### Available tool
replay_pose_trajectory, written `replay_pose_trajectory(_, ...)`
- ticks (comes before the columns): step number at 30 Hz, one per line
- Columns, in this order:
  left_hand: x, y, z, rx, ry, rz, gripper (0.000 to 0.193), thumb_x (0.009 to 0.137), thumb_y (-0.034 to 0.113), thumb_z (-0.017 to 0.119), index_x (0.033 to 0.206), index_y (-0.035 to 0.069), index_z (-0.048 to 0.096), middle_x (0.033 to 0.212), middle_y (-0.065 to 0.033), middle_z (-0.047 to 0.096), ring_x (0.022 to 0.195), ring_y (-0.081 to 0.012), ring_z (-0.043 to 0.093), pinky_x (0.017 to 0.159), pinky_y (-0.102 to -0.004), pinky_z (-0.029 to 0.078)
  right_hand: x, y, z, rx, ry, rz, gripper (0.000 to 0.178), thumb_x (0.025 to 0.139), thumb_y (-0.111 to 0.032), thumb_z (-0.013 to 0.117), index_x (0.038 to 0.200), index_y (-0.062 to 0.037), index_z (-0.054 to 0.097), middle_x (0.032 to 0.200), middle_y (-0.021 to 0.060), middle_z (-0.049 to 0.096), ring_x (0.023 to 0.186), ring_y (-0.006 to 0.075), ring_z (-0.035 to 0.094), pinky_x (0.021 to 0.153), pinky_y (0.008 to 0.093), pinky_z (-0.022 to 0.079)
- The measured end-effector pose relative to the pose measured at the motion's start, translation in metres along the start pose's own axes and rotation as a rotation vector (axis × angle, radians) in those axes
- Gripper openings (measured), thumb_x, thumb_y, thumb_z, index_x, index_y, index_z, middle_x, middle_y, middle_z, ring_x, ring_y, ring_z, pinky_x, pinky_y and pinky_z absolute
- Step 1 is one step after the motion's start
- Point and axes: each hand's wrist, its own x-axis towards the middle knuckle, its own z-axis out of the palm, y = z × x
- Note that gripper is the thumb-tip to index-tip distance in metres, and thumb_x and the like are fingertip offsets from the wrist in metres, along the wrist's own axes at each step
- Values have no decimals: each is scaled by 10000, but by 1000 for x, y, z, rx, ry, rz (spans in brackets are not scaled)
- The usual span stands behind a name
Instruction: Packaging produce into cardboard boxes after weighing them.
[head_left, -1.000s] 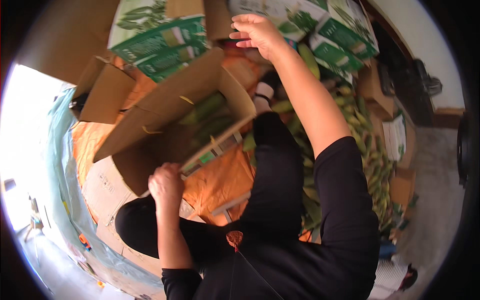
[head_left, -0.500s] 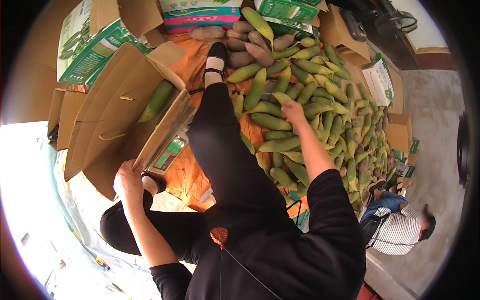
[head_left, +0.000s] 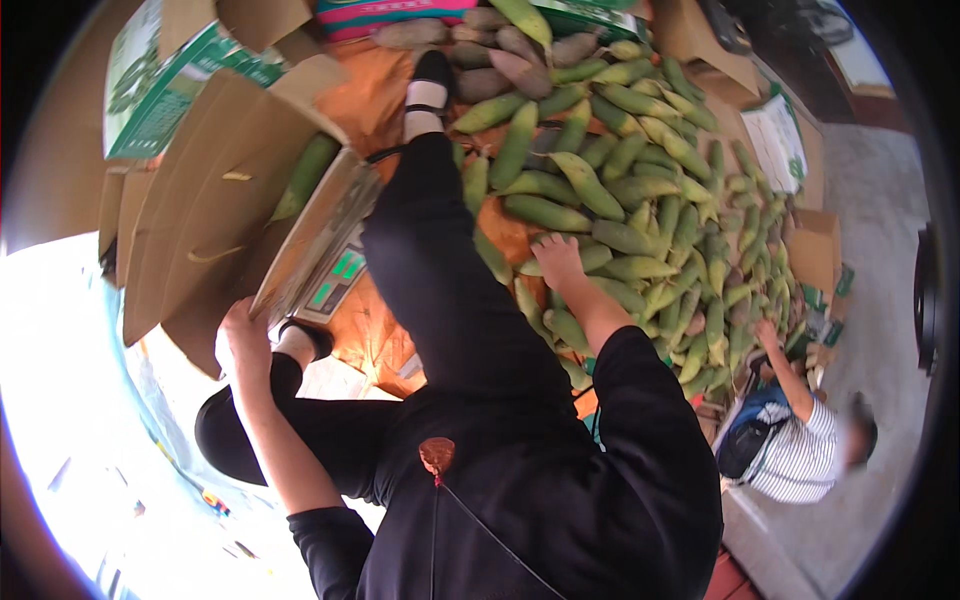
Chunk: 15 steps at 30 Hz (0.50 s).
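My left hand is closed on the near edge of an open cardboard box. One long green radish lies inside the box, partly hidden by its wall. The box rests on a weighing scale with lit green digits. Over the left part of a heap of green radishes, my right hand reaches down with its fingers apart, beside the end of one radish. A curved, paler green radish lies just beyond that hand.
Reddish-brown radishes lie at the far side of the heap. An orange sheet spreads underneath. Printed cartons stand far left, and a white-and-green carton stands right. A person in a striped shirt reaches into the heap's right edge.
My right hand has let go of the curved radish and moved nearer to me. My left hand stays on the box edge. The other person's arm now reaches toward the heap.
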Motion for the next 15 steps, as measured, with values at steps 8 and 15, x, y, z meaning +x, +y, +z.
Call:
replay_pose_trajectory(8, -1, 4, -3, -43, -23, -49, 197, 811, 180, 596, 975, 133, 695, 943, -105, 652, 901, -310, 625, 795, -389, 489, 3, -10, 20, -134, -55, 19, 221, 861, -142, 481, 1052, -177, 586, 1104, 22, 529, 1108, 223, 480, 889, 494, 363)
replay_pose_trajectory(15, -3, -6, -1, -55, 33, 27, 181, 801, 167, 611, 951, 112, 696, 923, -112, 656, 884, -311, 628, 779, -389, 495, -3, -3, 11, -45, -81, 124, 442, 753, -163, 675, 1164, -182, 516, 1162, 57, 520, 1183, 243, 452, 899, 503, 379)
